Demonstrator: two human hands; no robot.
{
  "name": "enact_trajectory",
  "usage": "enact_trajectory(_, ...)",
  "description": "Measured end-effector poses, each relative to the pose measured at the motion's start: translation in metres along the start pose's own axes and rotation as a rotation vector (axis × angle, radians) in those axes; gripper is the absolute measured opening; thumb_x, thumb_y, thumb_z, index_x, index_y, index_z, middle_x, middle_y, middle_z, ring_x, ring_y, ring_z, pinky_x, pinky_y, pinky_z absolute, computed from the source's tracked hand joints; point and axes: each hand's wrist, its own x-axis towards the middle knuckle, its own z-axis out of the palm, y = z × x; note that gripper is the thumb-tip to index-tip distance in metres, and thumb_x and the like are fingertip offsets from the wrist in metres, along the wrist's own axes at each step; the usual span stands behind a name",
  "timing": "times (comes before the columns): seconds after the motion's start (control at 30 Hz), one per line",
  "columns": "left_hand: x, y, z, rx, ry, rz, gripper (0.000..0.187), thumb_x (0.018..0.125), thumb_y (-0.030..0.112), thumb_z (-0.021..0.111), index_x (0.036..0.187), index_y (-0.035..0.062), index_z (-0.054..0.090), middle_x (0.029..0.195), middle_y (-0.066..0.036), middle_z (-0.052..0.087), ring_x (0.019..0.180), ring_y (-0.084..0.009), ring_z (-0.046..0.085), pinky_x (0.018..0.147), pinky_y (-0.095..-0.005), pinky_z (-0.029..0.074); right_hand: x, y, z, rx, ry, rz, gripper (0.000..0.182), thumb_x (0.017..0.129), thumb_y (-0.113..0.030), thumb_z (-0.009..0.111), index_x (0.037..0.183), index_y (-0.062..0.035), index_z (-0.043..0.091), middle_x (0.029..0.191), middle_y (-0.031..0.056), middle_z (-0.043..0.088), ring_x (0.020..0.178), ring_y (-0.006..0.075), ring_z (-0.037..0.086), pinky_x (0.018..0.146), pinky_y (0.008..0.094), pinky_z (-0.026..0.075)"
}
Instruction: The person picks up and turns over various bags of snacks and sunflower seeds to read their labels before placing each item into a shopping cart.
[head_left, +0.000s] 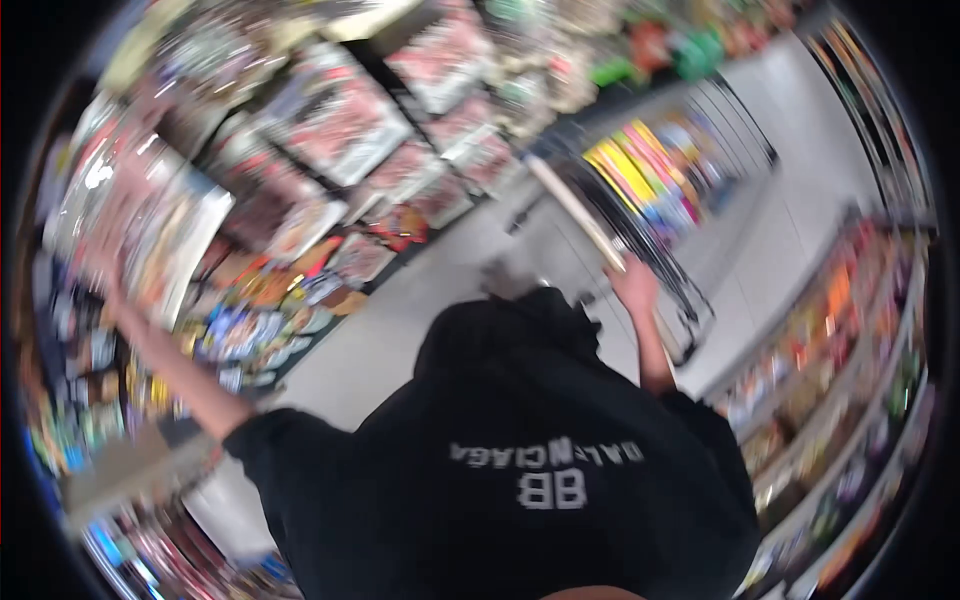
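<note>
My right hand (pixel 632 284) is closed around the pale handle (pixel 575 208) of a shopping cart (pixel 690 320). Brightly coloured packages (pixel 640 165), yellow and pink among them, lie inside the cart. On the other side, my left arm stretches out to the shelves. My left hand (pixel 108 272) is at a large clear-wrapped pack (pixel 150 215) with reddish contents. Motion smears the fingers there, so whether they hold the pack or only touch it does not show.
Stacked boxes with red and white print (pixel 335 115) fill the display at the left and top. Small packets (pixel 255 335) lie below them. Another stocked shelf (pixel 830 400) runs along the right. Grey floor (pixel 440 265) lies between the displays.
</note>
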Motion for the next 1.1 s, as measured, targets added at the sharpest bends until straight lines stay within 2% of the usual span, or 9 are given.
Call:
enact_trajectory(0.1,-0.015,-0.013,-0.014,-0.088,0.001,-0.082,0.062,0.084,0.029,0.062,0.137,0.0028,0.043,0.134,-0.010,0.049,0.122,-0.0262,0.047,0.107,-0.0390,0.033,0.010,0.000,-0.003,0.002,-0.047,0.021,0.044,0.077,-0.044,0.067,0.101,-0.0084,0.062,0.083,0.0195,0.066,0.082,0.0364,0.064,0.072,0.0456,0.050)
enact_trajectory(0.17,-0.040,-0.023,-0.010,-0.045,-0.156,0.183,0.065,0.083,0.027,0.065,0.137,0.0012,0.041,0.132,-0.010,0.050,0.116,-0.0255,0.052,0.097,-0.0400,0.043,0.009,0.001,-0.001,-0.001,-0.097,0.060,0.042,0.078,-0.045,0.065,0.100,-0.0097,0.062,0.083,0.0174,0.067,0.081,0.0349,0.065,0.072,0.0448,0.050)
enact_trajectory(0.53,-0.217,-0.112,0.020,-0.211,-0.283,-0.217,0.088,0.077,0.031,0.066,0.148,0.0109,0.018,0.135,-0.020,0.044,0.121,-0.0379,0.045,0.098,-0.0535,0.042,-0.011,-0.011,-0.003,0.097,-0.215,0.050,0.042,0.081,-0.044,0.062,0.103,-0.0087,0.058,0.080,0.0162,0.067,0.078,0.0334,0.066,0.070,0.0454,0.051)
enact_trajectory(0.67,-0.262,-0.194,0.023,-0.452,-0.480,-0.700,0.080,0.076,0.026,0.066,0.144,0.0095,0.027,0.128,-0.021,0.048,0.112,-0.0371,0.052,0.093,-0.0514,0.046,-0.025,-0.014,0.001,0.244,-0.193,-0.029,0.049,0.078,-0.049,0.063,0.102,-0.0066,0.057,0.081,0.0161,0.067,0.077,0.0374,0.064,0.071,0.0461,0.049)
enact_trajectory(0.8,-0.314,-0.209,0.060,-0.433,-0.654,-0.826,0.057,0.082,0.028,0.064,0.128,0.0018,0.043,0.112,-0.017,0.057,0.104,-0.0354,0.057,0.089,-0.0503,0.048,-0.038,-0.022,0.003,0.559,0.006,-0.322,0.049,0.081,-0.037,0.065,0.114,-0.0021,0.055,0.115,0.0195,0.057,0.107,0.0342,0.055,0.085,0.0398,0.045)
enact_trajectory(0.83,-0.326,-0.210,0.070,-0.399,-0.640,-0.789,0.057,0.082,0.027,0.064,0.129,0.0019,0.042,0.113,-0.017,0.057,0.104,-0.0349,0.057,0.089,-0.0498,0.048,-0.046,-0.034,-0.013,0.793,-0.187,-0.333,0.053,0.083,-0.025,0.067,0.125,0.0012,0.048,0.129,0.0174,0.045,0.121,0.0299,0.044,0.099,0.0348,0.036)
enact_trajectory(0.97,-0.364,-0.200,0.108,-0.385,-0.645,-0.819,0.059,0.080,0.018,0.063,0.132,0.0030,0.040,0.119,-0.015,0.054,0.106,-0.0304,0.055,0.090,-0.0431,0.047,-0.076,-0.068,-0.006,1.328,-0.683,-0.441,0.104,0.072,-0.047,0.073,0.143,0.0058,0.018,0.144,0.0184,0.030,0.134,0.0300,0.030,0.112,0.0357,0.018)
enact_trajectory(1.0,-0.366,-0.197,0.112,-0.414,-0.662,-0.869,0.060,0.079,0.014,0.063,0.133,0.0033,0.039,0.121,-0.014,0.053,0.107,-0.0287,0.055,0.090,-0.0403,0.047,-0.085,-0.070,-0.013,0.961,-0.531,-0.384,0.101,0.071,-0.039,0.076,0.143,0.0040,0.020,0.144,0.0177,0.032,0.134,0.0281,0.029,0.111,0.0347,0.018)
enact_trajectory(1.1,-0.354,-0.243,0.095,-0.458,-0.851,-0.848,0.061,0.084,0.023,0.064,0.136,0.0051,0.037,0.127,-0.012,0.049,0.109,-0.0262,0.054,0.089,-0.0381,0.048,-0.081,-0.084,-0.013,1.108,-0.450,-0.345,0.085,0.070,-0.014,0.076,0.141,0.0007,0.030,0.123,0.0126,0.050,0.114,0.0211,0.048,0.098,0.0348,0.039)
